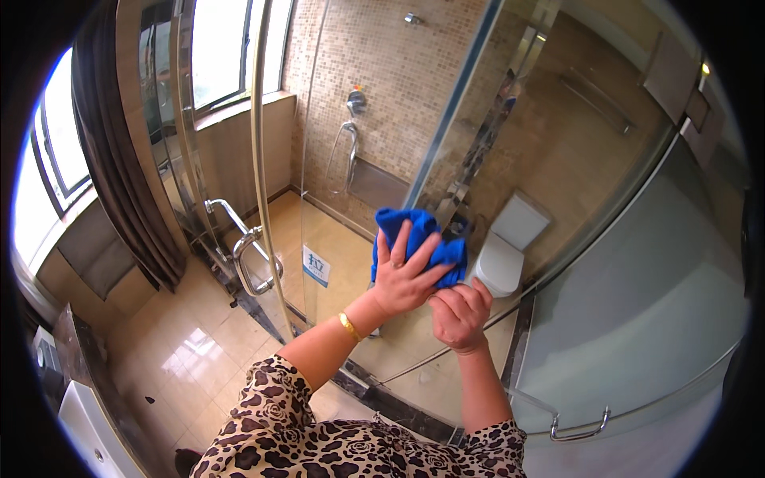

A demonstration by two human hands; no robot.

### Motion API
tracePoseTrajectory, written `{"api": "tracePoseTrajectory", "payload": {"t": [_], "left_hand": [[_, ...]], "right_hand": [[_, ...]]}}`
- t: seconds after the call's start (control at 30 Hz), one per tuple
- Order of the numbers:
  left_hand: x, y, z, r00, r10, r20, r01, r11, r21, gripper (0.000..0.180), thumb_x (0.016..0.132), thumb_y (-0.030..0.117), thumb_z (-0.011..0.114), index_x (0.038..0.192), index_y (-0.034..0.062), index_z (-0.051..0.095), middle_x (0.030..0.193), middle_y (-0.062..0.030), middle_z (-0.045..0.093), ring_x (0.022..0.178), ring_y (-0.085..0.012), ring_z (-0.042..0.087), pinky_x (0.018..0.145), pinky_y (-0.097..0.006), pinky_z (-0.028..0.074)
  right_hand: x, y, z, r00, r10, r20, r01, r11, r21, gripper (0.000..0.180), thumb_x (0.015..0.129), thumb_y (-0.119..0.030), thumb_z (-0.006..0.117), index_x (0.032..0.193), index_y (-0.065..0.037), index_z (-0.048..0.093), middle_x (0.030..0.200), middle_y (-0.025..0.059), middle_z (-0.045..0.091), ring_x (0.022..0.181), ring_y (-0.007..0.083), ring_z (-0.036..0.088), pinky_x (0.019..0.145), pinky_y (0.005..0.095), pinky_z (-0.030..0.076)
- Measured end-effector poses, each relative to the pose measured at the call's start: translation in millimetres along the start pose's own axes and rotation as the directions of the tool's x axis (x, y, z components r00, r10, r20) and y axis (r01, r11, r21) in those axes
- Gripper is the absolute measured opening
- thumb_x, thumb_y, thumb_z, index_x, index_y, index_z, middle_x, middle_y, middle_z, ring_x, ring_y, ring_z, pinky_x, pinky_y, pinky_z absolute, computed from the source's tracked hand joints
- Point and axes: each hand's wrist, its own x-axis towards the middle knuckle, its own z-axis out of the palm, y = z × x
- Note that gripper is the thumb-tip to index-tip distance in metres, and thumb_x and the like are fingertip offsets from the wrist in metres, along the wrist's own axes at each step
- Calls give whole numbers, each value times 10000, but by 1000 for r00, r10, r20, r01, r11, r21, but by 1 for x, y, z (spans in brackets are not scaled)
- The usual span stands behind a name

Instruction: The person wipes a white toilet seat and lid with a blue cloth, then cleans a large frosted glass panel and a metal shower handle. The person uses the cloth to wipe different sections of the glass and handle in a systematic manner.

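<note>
A bright blue cloth lies bunched against the glass panel of a shower enclosure. Over it my left hand presses with fingers spread, holding the cloth to the glass. A gold bracelet circles the left wrist. Just right of and below it, my right hand is closed with curled fingers, near the cloth's lower corner. What those fingers grip, if anything, is hidden. A white and blue sticker is on the glass left of the cloth.
Behind the glass stand a white toilet and a mosaic wall with a hand shower. To the left is a chrome door handle; at lower right, another handle. A white basin sits at lower left, dark curtains above.
</note>
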Motion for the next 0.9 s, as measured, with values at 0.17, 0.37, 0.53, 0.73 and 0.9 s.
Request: {"api": "tracePoseTrajectory", "payload": {"t": [0.17,0.37,0.53,0.73,0.9], "left_hand": [[-10,-47,-18,986,137,89,-134,990,-46,348,686,310,709,1033,283,701,1371,-69,536,1346,-380,395,1111,-618,164],[73,-82,-18,919,-361,-160,371,928,35,579,779,253,693,1337,183,557,1526,-184,316,1414,-449,231,1116,-597,139],[57,-19,-8,984,-142,-107,152,984,97,458,667,253,731,1119,211,666,1438,-171,425,1375,-485,288,1079,-664,161],[20,-53,-18,971,229,72,-228,973,-18,319,687,322,687,1006,325,676,1350,-35,554,1324,-402,418,1083,-676,175],[41,-117,-38,980,-197,5,193,963,191,536,760,249,686,1274,123,603,1455,-235,373,1399,-462,248,1135,-563,153]], "right_hand": [[3,12,-36,998,-38,-41,33,993,-109,100,723,-72,662,795,-141,658,914,-10,632,948,187,598,941,428,429],[2,23,-46,997,-1,-76,-17,972,-234,132,719,-56,653,811,-151,661,914,-18,638,968,196,583,935,386,418],[-1,23,-44,995,-4,-101,-21,969,-248,127,715,-54,655,804,-145,666,912,-15,642,990,195,584,959,391,414],[-4,22,-43,997,-6,-82,-14,970,-243,125,714,-48,646,794,-143,665,904,-11,644,1004,208,577,975,402,408],[-6,24,-44,996,-2,-89,-21,967,-255,150,710,-29,611,799,-136,666,892,-2,649,1002,223,571,994,418,397]]}}
